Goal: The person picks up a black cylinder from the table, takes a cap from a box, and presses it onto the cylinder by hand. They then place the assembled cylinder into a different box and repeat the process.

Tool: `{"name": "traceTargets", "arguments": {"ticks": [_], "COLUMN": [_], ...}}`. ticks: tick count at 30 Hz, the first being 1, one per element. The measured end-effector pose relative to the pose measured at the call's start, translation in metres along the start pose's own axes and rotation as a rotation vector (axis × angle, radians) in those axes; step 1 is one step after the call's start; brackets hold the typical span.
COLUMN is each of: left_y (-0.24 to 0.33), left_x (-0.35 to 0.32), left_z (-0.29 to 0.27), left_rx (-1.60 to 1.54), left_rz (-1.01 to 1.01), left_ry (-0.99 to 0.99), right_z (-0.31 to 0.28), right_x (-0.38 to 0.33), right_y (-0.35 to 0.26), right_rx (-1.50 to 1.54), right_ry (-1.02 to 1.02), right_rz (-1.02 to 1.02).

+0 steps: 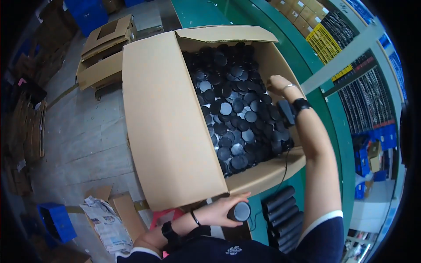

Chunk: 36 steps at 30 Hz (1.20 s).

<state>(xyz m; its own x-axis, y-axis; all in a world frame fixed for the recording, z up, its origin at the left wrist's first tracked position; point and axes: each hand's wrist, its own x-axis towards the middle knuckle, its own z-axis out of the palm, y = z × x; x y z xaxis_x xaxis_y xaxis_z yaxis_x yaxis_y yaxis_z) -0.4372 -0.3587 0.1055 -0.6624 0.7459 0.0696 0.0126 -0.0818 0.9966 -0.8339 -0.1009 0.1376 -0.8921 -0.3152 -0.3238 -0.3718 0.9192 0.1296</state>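
A large open cardboard box (pixel 160 118) stands in front of me, filled with loose round black lids (pixel 237 104). Near the lower edge of the view, my left hand (pixel 219 212) is closed round a black cylindrical container (pixel 241 211); its round grey end faces up. My right hand (pixel 279 84) reaches over the far right part of the box, close to the inner right wall. Its fingers are curled together, and whatever they may hold is hidden. Several black cylinders (pixel 283 210) lie in a row beside the box, under my right forearm.
The box rests on a green table (pixel 309 57). A thin cable (pixel 285 168) runs down from my right wrist device over the box edge. On the floor at left are another cardboard box (pixel 105 65), a blue bin (pixel 57 222) and crumpled newspaper (pixel 107 228). Yellow crates (pixel 323 44) stand at right.
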Motion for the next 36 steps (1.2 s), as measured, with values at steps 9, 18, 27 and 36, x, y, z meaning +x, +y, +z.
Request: {"name": "traceTargets", "arguments": {"ticks": [9, 18, 27, 36], "left_y": [-0.017, -0.011, 0.026, 0.057], "left_x": [0.001, 0.001, 0.000, -0.005], "left_z": [-0.012, -0.011, 0.013, 0.144], "left_rx": [-0.125, -0.145, -0.120, -0.111], "left_rz": [-0.009, -0.036, -0.203, -0.301], "left_ry": [-0.147, -0.177, 0.016, -0.469], "right_z": [0.088, 0.042, 0.019, 0.331], "right_x": [0.106, -0.029, -0.447, -0.793], "right_y": [-0.021, 0.026, -0.031, -0.269], "right_rx": [0.114, 0.785, 1.500, 1.690], "right_ry": [0.301, 0.179, 0.452, 0.353], "right_rz": [0.286, -0.117, -0.087, 1.426]}}
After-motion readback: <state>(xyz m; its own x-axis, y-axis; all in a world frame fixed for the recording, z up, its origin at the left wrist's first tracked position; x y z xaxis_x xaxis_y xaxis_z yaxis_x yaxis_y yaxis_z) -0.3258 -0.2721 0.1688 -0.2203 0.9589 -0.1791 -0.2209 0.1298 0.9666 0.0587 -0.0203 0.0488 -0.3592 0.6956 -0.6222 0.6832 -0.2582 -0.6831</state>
